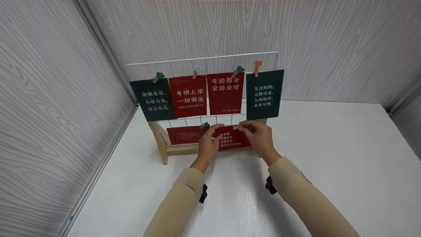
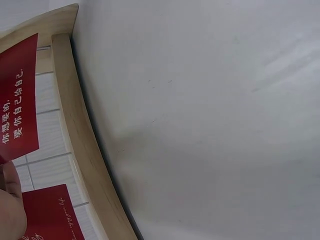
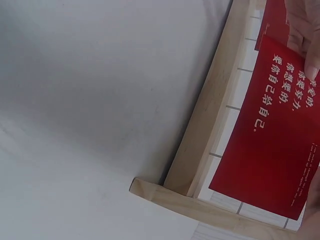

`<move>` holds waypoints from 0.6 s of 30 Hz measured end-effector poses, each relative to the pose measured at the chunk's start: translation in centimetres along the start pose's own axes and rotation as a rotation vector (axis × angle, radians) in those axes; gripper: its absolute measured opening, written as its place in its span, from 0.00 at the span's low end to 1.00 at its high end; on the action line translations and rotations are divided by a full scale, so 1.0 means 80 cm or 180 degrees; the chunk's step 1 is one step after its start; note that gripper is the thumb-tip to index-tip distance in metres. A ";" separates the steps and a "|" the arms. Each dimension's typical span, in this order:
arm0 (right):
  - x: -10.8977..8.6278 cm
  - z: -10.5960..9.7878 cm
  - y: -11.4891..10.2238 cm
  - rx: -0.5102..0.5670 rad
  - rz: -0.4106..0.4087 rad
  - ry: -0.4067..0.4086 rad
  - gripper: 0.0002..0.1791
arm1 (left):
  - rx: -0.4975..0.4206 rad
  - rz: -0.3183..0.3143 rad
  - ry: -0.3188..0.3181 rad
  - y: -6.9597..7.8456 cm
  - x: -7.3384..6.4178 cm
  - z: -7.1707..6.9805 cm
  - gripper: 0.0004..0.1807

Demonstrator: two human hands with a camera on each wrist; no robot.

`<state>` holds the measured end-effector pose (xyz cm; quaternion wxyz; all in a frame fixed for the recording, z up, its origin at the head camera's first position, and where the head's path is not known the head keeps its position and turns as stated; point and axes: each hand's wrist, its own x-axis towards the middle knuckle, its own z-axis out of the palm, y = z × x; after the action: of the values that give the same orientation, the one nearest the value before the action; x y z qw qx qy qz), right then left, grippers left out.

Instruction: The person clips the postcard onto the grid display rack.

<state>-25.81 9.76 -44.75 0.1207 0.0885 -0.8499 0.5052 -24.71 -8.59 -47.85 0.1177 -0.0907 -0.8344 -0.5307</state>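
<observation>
A red card [image 1: 233,141] with white writing lies against the lower part of a white wire rack [image 1: 202,59] on a wooden stand [image 1: 182,150]. My left hand [image 1: 209,144] holds this card by its left edge, and the thumb shows on its printed face in the right wrist view. At the card's top edge, my right hand [image 1: 261,137] pinches a small pale clip [image 1: 235,127] between thumb and fingers. Just left of my left hand hangs another red card [image 1: 183,135], with a blue clip [image 1: 205,124] at its top right corner.
Along the upper rack hang a green card [image 1: 154,112], two red cards [image 1: 188,110] [image 1: 225,102] and another green card [image 1: 264,112], each under a small wooden clip. The stand rests on a white table [image 1: 329,158] between patterned walls [image 1: 329,49].
</observation>
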 end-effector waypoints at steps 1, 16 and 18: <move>0.000 0.001 -0.001 0.0002 -0.0011 0.0032 0.13 | 0.0002 -0.0012 -0.0005 0.000 0.000 0.001 0.21; 0.000 0.019 0.002 0.0087 -0.0255 0.0413 0.09 | 0.0107 -0.0021 0.0150 -0.002 0.001 0.004 0.21; 0.000 0.020 0.003 0.0105 -0.0200 0.0427 0.09 | 0.0137 0.0006 0.0187 -0.004 0.000 0.005 0.21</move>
<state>-26.02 8.43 -45.67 0.1917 0.0830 -0.8282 0.5200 -24.85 -8.34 -48.28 0.1446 -0.0734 -0.8418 -0.5149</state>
